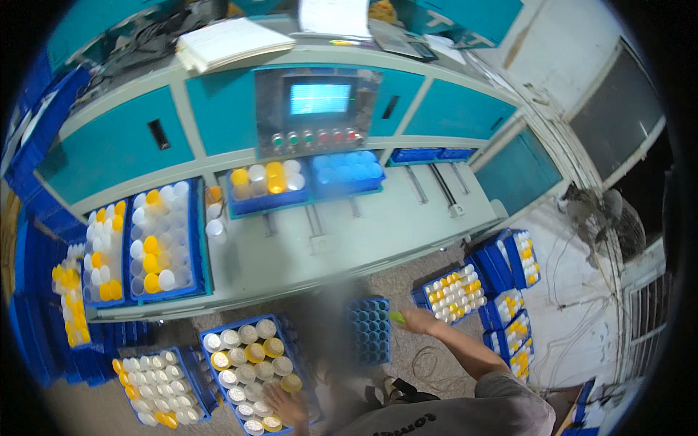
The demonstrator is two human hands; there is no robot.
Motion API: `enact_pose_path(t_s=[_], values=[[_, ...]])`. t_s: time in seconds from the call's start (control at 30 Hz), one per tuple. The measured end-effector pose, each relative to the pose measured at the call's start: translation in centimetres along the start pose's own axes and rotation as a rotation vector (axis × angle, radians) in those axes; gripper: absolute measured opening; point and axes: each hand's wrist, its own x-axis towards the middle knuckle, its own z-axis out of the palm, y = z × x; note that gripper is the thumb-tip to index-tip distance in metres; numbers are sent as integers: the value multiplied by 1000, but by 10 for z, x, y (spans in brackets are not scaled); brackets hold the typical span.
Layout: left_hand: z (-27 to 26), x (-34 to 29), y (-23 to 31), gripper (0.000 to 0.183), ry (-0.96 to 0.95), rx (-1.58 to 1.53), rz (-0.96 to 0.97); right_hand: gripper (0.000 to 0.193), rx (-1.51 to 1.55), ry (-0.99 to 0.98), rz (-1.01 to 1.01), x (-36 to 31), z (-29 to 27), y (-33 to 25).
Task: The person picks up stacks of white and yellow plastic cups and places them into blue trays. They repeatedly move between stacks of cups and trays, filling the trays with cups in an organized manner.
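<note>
My left hand (287,407) lies over the near right part of a blue crate (211,374) packed with white and yellow cylinders (246,373). Its fingers are spread across the cylinder tops, touching or just above them; no held object shows. Out to the right, my right hand (417,320) is closed on a small bright green piece (397,317), too small to name. Just left of that piece is a blue tray (371,330) with rows of round, dark openings. A grey blur covers the area between the crate and this tray.
Ahead stands a pale machine bench (283,269) with teal doors and a control panel (316,109). Blue crates of cylinders (163,247) sit on its left; another filled crate (163,385) stands at lower left. More crates (454,293) and loose cord (435,363) lie on the floor at right.
</note>
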Motion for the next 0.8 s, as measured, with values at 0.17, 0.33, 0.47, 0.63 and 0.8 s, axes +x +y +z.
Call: enact_pose_path(t_s=[0.17, 0.33, 0.47, 0.63, 0.8], values=[[13, -11, -2, 69, -36, 13, -33, 55, -101, -172, 285, -131, 110, 113], [38, -30, 3, 74, 300, 82, 77, 59, 91, -114, 473, -253, 201, 175], [45, -73, 45, 73, 443, -52, 323, 52, 261, -12, 575, -322, 281, 202], [60, -189, 124, 65, 349, -152, 449, 54, 335, -39, 590, -411, 378, 243], [79, -276, 160, 67, 128, -58, 502, 52, 534, -100, 732, -507, 474, 275]])
